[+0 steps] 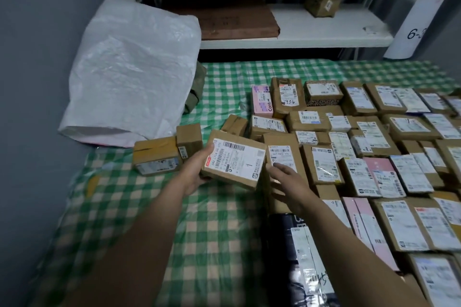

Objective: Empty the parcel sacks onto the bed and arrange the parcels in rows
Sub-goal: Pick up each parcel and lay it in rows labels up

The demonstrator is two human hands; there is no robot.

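Note:
My left hand (197,172) grips a brown cardboard parcel (234,162) with a white label, holding it just above the green checked bed cover (199,232). My right hand (287,182) reaches out beside it with fingers spread, resting on a brown box (282,154) at the left end of the rows. Several labelled parcels (361,157) lie in rows across the right half of the bed. A white woven sack (129,70) lies slumped at the far left, its mouth facing me. Three loose brown boxes (159,154) sit in front of the sack.
A grey wall (32,82) runs along the left. Behind the bed stands a white shelf (324,30) holding a flat brown carton (237,22) and a small box (323,2). A dark plastic mailer (299,257) lies near my right forearm.

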